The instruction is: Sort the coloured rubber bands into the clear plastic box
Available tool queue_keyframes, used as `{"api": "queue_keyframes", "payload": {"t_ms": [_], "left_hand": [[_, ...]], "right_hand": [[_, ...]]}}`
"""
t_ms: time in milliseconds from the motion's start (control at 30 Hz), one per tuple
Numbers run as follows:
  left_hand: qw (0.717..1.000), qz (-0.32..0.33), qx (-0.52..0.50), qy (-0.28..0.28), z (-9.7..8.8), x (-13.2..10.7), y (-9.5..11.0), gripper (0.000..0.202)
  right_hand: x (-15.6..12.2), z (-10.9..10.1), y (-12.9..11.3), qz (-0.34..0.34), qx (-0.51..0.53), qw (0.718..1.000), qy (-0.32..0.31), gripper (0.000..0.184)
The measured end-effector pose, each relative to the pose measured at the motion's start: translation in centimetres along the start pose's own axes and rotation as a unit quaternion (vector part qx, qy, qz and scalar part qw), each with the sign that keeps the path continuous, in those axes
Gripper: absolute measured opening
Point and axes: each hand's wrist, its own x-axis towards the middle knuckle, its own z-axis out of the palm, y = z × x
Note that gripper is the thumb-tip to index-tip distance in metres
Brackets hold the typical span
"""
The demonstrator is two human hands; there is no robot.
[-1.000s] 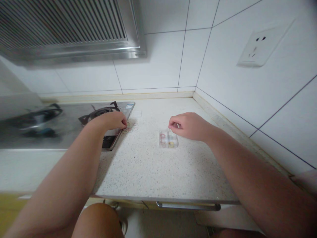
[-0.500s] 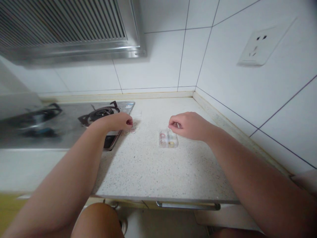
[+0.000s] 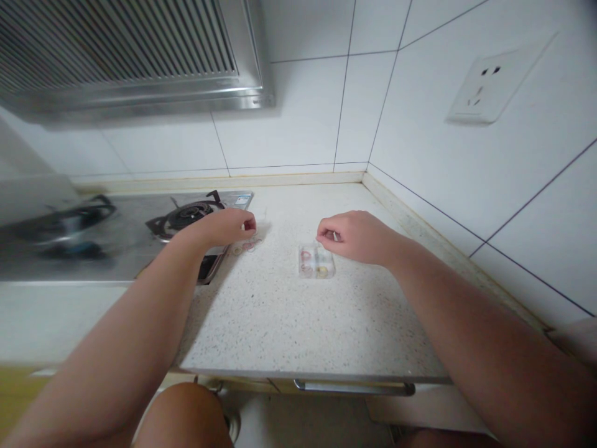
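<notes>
My left hand [image 3: 233, 225] is closed in a pinch just above a small pile of thin pinkish and pale loops [image 3: 246, 246] that look like small elastic bands, beside the stove's edge. What its fingertips hold, if anything, is too small and blurred to make out. A small clear plastic box [image 3: 316, 262] with compartments lies on the speckled countertop [image 3: 289, 323]. Red, pale and yellow loops show inside it. My right hand [image 3: 347, 235] pinches at the far right edge of this box, thumb and forefinger together.
To the left is a steel gas stove [image 3: 125, 249] with a black burner [image 3: 189, 214]. A range hood [image 3: 140, 62] hangs above it. White tiled walls meet behind the counter, with a socket [image 3: 482, 87] on the right. A drawer handle [image 3: 354, 388] runs below the front edge.
My left hand has shifted slightly right and up over the pile, uncovering more of the loops. My right hand and the box have stayed in place.
</notes>
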Motion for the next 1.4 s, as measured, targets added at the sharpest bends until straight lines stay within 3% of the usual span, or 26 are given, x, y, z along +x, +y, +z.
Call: {"api": "queue_keyframes", "payload": {"t_ms": [200, 400, 667, 900, 1400], "left_hand": [[0.996, 0.035, -0.078, 0.037, 0.0, 0.0, 1.4, 0.022], [0.977, 0.059, -0.203, 0.033, 0.0, -0.4, 4.6, 0.02], [0.918, 0.145, -0.364, 0.056, 1.3, -0.2, 8.2, 0.015], [0.865, 0.137, -0.482, 0.043, 2.0, -0.2, 9.2, 0.017], [0.839, 0.101, -0.532, 0.058, 1.4, -0.5, 10.2, 0.016]], "right_hand": [[0.0, 0.0, 0.0, 0.005, 0.006, 1.0, 0.001, 0.018], [0.0, -0.1, -0.1, 0.005, 0.011, 1.0, 0.003, 0.019], [0.2, -0.1, -0.3, 0.009, 0.059, 0.998, 0.009, 0.018], [0.2, -0.2, -0.9, 0.019, 0.214, 0.976, 0.017, 0.02], [0.4, 0.4, -1.0, 0.026, 0.329, 0.943, 0.033, 0.02]]}}
